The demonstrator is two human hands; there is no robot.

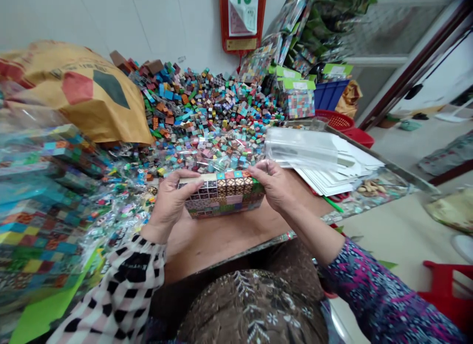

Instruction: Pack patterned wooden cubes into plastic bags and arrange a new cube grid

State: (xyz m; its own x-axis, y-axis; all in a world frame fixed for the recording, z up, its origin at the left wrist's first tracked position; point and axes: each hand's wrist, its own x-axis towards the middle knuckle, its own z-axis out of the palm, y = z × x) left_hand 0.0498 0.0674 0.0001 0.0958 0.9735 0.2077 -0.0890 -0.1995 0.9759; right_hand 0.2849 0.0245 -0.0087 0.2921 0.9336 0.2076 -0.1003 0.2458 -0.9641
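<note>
A block (pixel 229 198) of small printed cubes is held by both hands over the brown board (pixel 218 243) on the bench (pixel 354 206). Its left end is gripped by the fingers of the left hand (pixel 168 198), with the thumb laid over the top; its right end is pinched by the fingers of the right hand (pixel 272 184). Whether its underside is touching the board cannot be told.

The cubes of this block appear to be already set in rows; whether it is wrapped is not made clear. By the blurred stack (pixel 40 230) at the left, other blocks seem done, while much seems left in the heap (pixel 221 100) of loose cubes.

The contents of the yellow sack (pixel 99 95) are hidden. A green-topped packet (pixel 300 100) is filled with coloured cubes. Behind it a blue bin (pixel 325 100) and a red basket (pixel 334 119) are seen, their contents mostly concealed.
</note>
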